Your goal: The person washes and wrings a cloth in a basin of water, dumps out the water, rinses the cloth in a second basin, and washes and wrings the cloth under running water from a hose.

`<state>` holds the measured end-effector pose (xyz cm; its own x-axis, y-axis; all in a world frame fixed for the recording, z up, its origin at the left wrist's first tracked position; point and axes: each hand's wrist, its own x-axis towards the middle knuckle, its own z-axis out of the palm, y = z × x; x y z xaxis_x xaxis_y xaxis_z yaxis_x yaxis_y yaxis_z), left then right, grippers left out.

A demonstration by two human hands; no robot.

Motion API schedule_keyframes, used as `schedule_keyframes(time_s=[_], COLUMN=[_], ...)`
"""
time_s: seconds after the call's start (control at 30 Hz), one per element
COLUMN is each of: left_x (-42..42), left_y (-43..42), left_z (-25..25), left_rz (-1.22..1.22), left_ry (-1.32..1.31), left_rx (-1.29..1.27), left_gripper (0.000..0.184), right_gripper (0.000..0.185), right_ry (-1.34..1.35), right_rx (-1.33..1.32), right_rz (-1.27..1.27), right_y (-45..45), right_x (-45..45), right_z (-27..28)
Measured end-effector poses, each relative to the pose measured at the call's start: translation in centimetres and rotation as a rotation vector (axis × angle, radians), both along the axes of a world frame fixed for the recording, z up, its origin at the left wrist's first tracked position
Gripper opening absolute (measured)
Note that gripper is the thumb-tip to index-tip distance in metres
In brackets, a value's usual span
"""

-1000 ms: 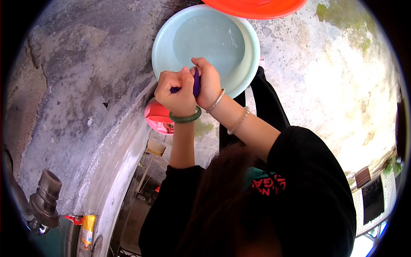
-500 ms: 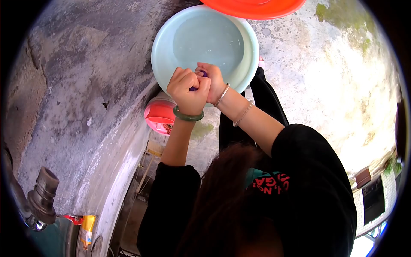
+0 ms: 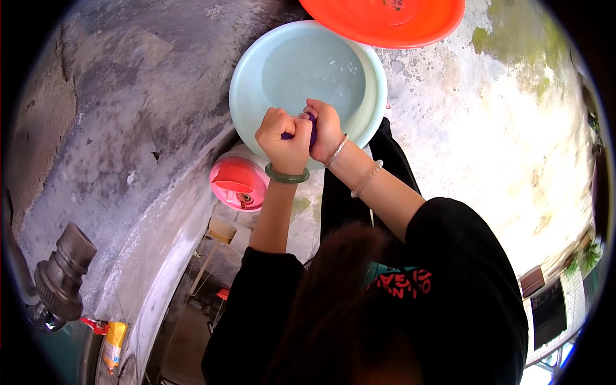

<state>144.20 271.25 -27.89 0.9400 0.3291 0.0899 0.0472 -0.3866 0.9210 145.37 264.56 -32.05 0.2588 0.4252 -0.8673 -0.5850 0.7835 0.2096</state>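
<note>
My left hand point(image 3: 281, 138), with a green bangle at its wrist, is closed in a fist. Close beside it, my right hand point(image 3: 327, 133) has its fingers curled in, and two bracelets circle that arm. Both grip a small, bunched purple cloth point(image 3: 313, 130), mostly hidden by the fingers. Beneath them is a pale blue-green basin point(image 3: 240, 86) holding clear water point(image 3: 301, 70); the hands are over its near side.
Beyond the basin is a wide orange-red basin point(image 3: 410, 32). A pink-red container point(image 3: 236, 181) stands at the near left. At the lower left are a metal tap point(image 3: 61, 276) and a yellow packet point(image 3: 114, 343) on a ledge.
The view has shifted, showing more of the orange-red basin. My hands have turned slightly, and more of the purple cloth shows between them.
</note>
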Motion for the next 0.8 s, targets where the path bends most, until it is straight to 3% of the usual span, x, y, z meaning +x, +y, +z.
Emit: schedule_keyframes(time_s=[0.03, 0.07, 0.1, 0.13, 0.17, 0.23, 0.33, 0.47, 0.57, 0.63, 0.67, 0.73, 0.8], left_x=[-0.3, -0.5, -0.5, -0.4, -1.5, -2.3, -4.0, -7.7, -12.5, -13.5, -14.0, -14.8, -14.8], left_y=[0.2, 0.5, 0.9, 1.5, 3.5, 4.7, 7.3, 14.9, 15.8, 14.7, 13.9, 13.3, 11.2], left_z=[-1.3, -2.5, -3.3, -4.2, -6.8, -6.5, -3.9, -2.4, -5.1, -4.9, -3.8, -2.3, -0.6], left_rz=[0.074, 0.185, 0.453, 0.718, 0.793, 0.732, 0.495, 0.991, 0.75, 0.645, 0.716, 0.877, 0.826], left_ry=[0.075, 0.253, 0.445, 0.631, 0.825, 0.707, 0.505, 0.063, 0.154, 0.321, 0.368, 0.199, 0.305], left_rx=[-0.109, -0.4, -0.608, -0.819, -1.085, -1.327, -1.588, -3.11, -2.176, -1.478, -1.265, -1.84, -1.303], left_gripper=[0.032, 0.026, 0.022, 0.019, 0.018, 0.017, 0.018, 0.015, 0.017, 0.02, 0.021, 0.019, 0.018], right_gripper=[0.027, 0.026, 0.025, 0.024, 0.025, 0.036, 0.036, 0.038, 0.043, 0.039, 0.037, 0.037, 0.037], right_ry=[-0.017, -0.035, -0.055, -0.192, -0.331, -0.631, -1.196, -0.787, -0.465, -0.393, -0.355, -0.399, -0.38], right_rx=[-0.13, -0.259, -0.388, -0.397, -0.408, -0.351, -1.188, -1.843, -0.675, -0.423, -0.345, -0.312, -0.365], right_rz=[0.084, 0.167, 0.249, 0.329, 0.403, 0.468, 0.817, 0.801, 0.743, 0.614, 0.604, 0.629, 0.652], right_y=[-0.2, -0.7, -0.9, -0.9, -1.1, -1.4, -5.4, -12.1, -14.2, -13.4, -13.4, -13.6, -13.5], right_x=[-0.2, -0.4, -0.3, 0.0, 0.2, -0.1, -0.7, -1.6, -2.6, -2.5, -2.2, -1.8, -2.0], right_z=[-0.3, -0.6, -0.7, -0.1, 0.8, 0.7, -1.5, -5.0, -8.8, -8.2, -8.1, -8.4, -9.1])
